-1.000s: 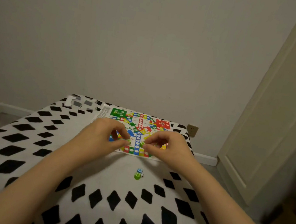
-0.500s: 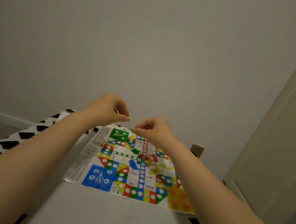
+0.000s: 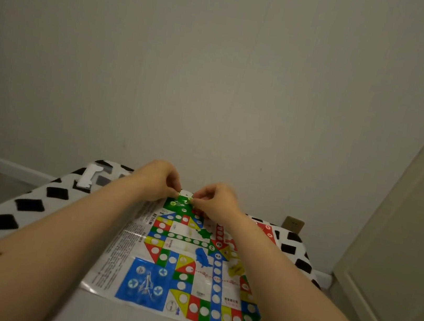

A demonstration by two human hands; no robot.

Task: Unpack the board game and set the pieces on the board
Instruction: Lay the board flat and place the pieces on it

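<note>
The colourful paper game board [image 3: 184, 263] lies flat on the bed with its blue corner nearest me and its green corner [image 3: 175, 205] at the far left. My left hand [image 3: 157, 181] and my right hand [image 3: 214, 202] are both stretched over that green corner. Each pinches a small green game piece [image 3: 185, 199] between thumb and forefinger, held just above or on the green home area. The red corner [image 3: 266, 230] shows past my right forearm, which hides most of the board's right side.
The bed has a white cover with black diamonds [image 3: 28, 204]. A white and grey game box part [image 3: 91, 176] lies at the far left of the bed. A wall socket [image 3: 293, 224] sits on the wall behind, and a cream door [image 3: 399, 243] stands to the right.
Both hands have gone forward and down from mid-air to the green far corner of the board, carrying the green pieces. The view has shifted forward, so the pieces near the bed's front are out of sight.
</note>
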